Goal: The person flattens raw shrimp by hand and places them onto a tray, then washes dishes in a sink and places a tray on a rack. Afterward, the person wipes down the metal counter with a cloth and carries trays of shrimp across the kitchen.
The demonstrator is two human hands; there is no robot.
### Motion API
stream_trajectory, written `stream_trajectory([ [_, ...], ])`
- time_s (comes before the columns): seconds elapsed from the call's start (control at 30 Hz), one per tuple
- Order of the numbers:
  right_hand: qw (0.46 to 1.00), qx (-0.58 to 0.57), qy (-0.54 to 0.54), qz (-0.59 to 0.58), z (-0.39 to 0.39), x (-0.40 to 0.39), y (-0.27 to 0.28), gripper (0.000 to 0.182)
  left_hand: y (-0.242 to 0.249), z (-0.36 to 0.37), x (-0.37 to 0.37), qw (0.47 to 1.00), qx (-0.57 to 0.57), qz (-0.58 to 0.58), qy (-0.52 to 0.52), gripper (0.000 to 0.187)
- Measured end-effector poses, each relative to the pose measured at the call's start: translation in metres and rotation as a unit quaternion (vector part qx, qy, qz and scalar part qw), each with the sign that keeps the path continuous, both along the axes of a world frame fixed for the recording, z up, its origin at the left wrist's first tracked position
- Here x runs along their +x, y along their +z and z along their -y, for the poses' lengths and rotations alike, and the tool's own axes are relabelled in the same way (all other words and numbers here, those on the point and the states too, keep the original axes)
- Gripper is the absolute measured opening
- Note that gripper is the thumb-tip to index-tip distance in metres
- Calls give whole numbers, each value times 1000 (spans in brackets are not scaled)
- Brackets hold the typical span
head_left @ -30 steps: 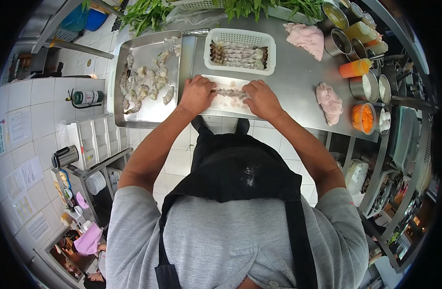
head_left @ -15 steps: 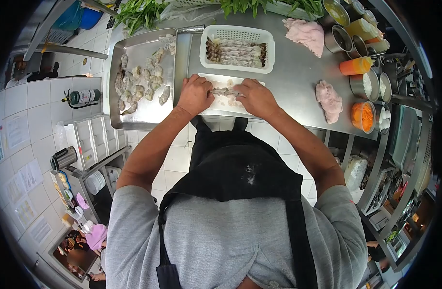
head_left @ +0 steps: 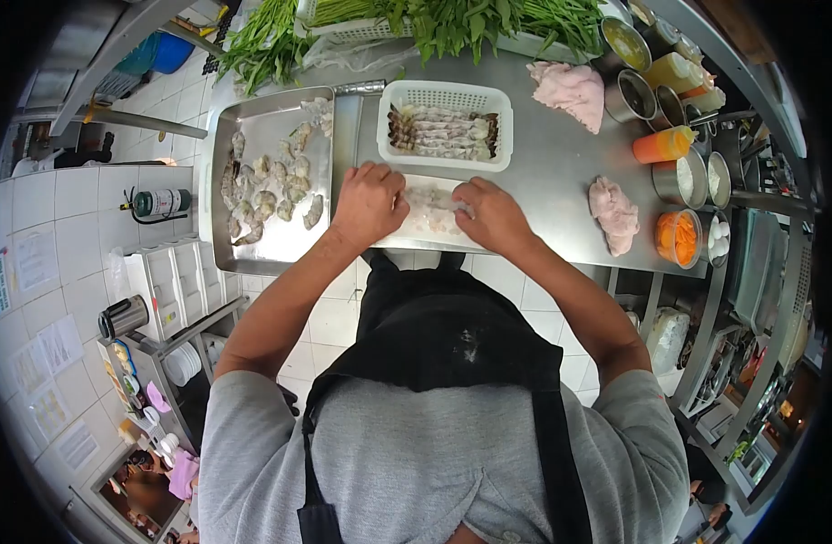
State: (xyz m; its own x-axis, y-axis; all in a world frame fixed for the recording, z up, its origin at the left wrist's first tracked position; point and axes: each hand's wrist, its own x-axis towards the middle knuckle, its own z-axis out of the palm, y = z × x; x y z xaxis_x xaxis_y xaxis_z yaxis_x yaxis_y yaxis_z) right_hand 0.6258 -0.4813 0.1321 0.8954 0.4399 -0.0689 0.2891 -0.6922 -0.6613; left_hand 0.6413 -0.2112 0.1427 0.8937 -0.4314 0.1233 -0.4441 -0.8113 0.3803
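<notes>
Between my two hands a peeled grey shrimp stretches out over a white cutting board; it is blurred by motion. My left hand has its fingers curled in a pinch at the shrimp's left end. At the other end my right hand pinches too, fingertips bent down. Small pale wet bits lie on the board below the shrimp. Just behind the board stands a white perforated basket, with a row of straightened shrimp in it, dark tails at the sides.
Left of the board, a metal tray holds loose shrimp. A knife lies behind it. Two pieces of pale pink cloth are on the right. Sauce bottles, metal pots and a tub of orange shreds line the right edge. Leafy greens lie behind.
The view has tilted, so the table sits lower in the picture. My hands are still over the board; the shrimp between them looks more blurred and slightly raised.
</notes>
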Motion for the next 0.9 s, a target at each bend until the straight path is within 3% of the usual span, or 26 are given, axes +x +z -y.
stream_trajectory([
  [0.1, 994, -38, -33, 96, 1, 44, 26, 21, 17, 17, 51, 997, -15, 77, 5, 13],
  [0.2, 978, -87, -36, 187, 1, 107, 13, 18, 2, 31, 110, 994, 28, 106, 9, 15],
  [0.23, 977, -89, -37, 193, 1, 123, 6, 18, -2, 35, 121, 993, 26, 112, 9, 15],
  [0.33, 963, -168, -15, 209, -1, 150, -15, 22, -20, 45, 144, 981, 182, 60, 19, 19],
  [0.4, 952, -212, 12, 222, -3, 154, -23, 19, -27, 48, 145, 982, 184, 47, 13, 18],
  [0.53, 945, -295, 16, 137, 0, 160, -36, 16, -27, 55, 145, 966, 255, -48, 18, 23],
  [0.57, 952, -265, 27, 152, 3, 162, -41, 15, -33, 55, 142, 964, 266, -10, 18, 21],
  [0.67, 948, -271, 53, 159, -4, 160, -35, 19, -39, 41, 135, 983, 183, 5, 17, 20],
  [0.7, 944, -284, 57, 155, -4, 162, -43, 21, -24, 28, 124, 982, 187, 3, 32, 20],
  [0.77, 944, -262, 75, 185, -4, 154, -31, 23, 12, 5, 103, 997, 55, 17, 54, 22],
  [0.87, 958, -203, 57, 194, -6, 132, 17, 28, 23, -103, 89, 970, 23, 89, 225, 31],
  [0.9, 971, -158, 31, 178, -12, 125, 33, 31, 56, -134, 74, 946, 25, 41, 319, 31],
])
